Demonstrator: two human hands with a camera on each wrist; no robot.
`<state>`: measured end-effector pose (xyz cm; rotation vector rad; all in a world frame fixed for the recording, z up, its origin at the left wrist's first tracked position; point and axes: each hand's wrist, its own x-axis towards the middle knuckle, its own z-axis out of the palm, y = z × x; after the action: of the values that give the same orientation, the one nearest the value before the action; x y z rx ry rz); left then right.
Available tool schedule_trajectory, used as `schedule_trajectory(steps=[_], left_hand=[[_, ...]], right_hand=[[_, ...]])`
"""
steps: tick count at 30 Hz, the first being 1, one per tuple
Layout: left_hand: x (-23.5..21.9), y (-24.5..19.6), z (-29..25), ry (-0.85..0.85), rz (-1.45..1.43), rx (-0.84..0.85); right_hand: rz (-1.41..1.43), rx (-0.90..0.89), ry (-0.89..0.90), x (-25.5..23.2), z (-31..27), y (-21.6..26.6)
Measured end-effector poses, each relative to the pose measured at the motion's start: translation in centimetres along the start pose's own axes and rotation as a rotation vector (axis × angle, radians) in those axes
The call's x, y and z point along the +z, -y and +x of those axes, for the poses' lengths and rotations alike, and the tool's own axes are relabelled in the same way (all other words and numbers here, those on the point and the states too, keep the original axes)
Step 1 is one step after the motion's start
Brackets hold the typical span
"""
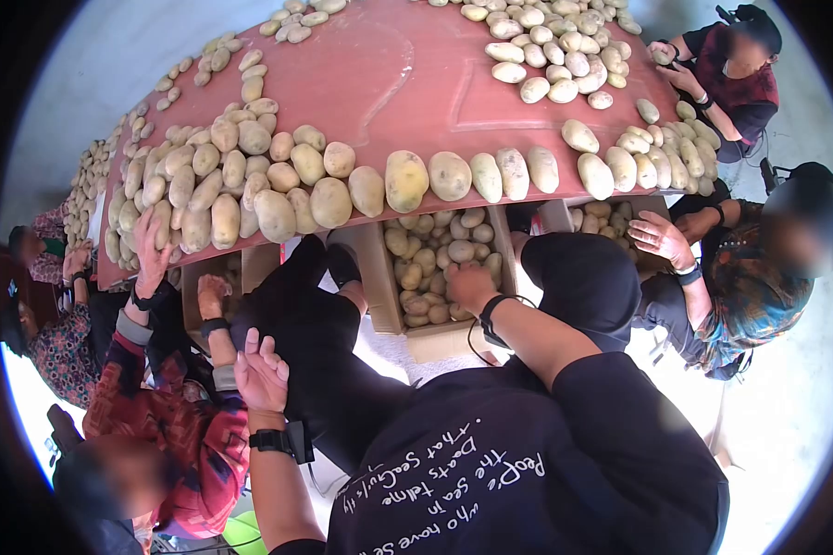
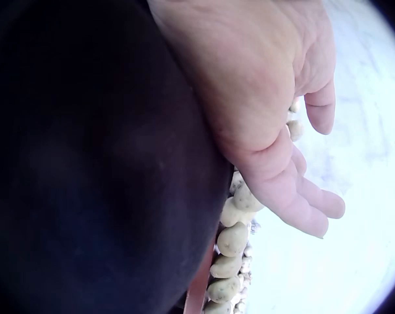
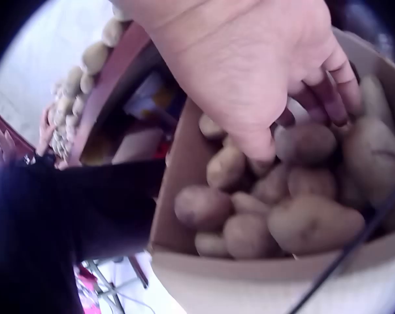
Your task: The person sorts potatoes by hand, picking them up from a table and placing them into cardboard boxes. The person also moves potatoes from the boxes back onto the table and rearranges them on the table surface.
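In the head view my right hand (image 1: 472,289) reaches into a cardboard box (image 1: 377,282) of potatoes (image 1: 423,250) at the table edge. The right wrist view has this hand (image 3: 249,72) palm-side to the camera, fingers spread and bent over the potatoes (image 3: 315,224), inside the box (image 3: 166,203); no potato shows clear of the pile in its fingers. My left hand (image 1: 262,373) is raised beside my dark-clothed leg, fingers loosely bent and holding nothing. It appears empty in the left wrist view too (image 2: 263,111).
Potatoes (image 1: 405,181) line the near edge of the red table (image 1: 342,102), with larger heaps left and back right. More boxes stand on either side, one by a person's hand (image 1: 662,238) at right. Another person's hand (image 1: 153,250) touches the left heap.
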<state>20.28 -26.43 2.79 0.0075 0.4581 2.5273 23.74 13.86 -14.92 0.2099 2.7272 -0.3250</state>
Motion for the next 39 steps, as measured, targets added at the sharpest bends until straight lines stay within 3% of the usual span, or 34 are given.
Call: schedule_trajectory(steps=[4,7,10,11,14,18,19,21,24,28,39], left_hand=[[-0.2,-0.3,-0.1,-0.007,0.015,0.016],[0.0,-0.2,0.1,-0.014,0.024,0.022],[0.2,-0.2,-0.3,-0.027,0.027,0.042],[0.3,0.0,-0.2,-0.025,0.024,0.045],[-0.8,-0.2,-0.5,-0.031,0.081,0.066],[-0.5,0.0,-0.4,-0.012,0.04,0.044],[-0.4,0.1,-0.3,-0.01,0.031,0.039],[-0.2,0.1,-0.3,-0.001,0.024,0.029],[0.1,0.3,0.0,0.014,0.027,0.017],[-0.9,0.2,0.0,0.088,0.039,-0.019],[-1.3,0.1,0.0,0.1,0.035,-0.026]], right_hand=[[0.258,0.062,0.142,-1.5,1.4,-1.9],[0.995,0.182,0.322,-2.8,2.8,-3.5],[1.483,0.196,0.549,-5.5,2.3,-5.2],[1.572,0.121,0.562,-6.6,1.8,-5.2],[1.787,-0.093,0.534,-11.9,-0.7,-5.8],[2.091,-0.449,0.234,-17.9,-3.7,-7.5],[2.183,-0.388,0.1,-18.3,-3.8,-8.6],[2.231,-0.242,-0.299,-19.1,-4.1,-10.4],[2.055,0.216,-0.723,-18.2,-2.4,-14.1],[1.535,0.471,-0.81,-17.3,-1.2,-15.4],[1.754,0.684,-0.723,-16.4,-1.1,-14.7]])
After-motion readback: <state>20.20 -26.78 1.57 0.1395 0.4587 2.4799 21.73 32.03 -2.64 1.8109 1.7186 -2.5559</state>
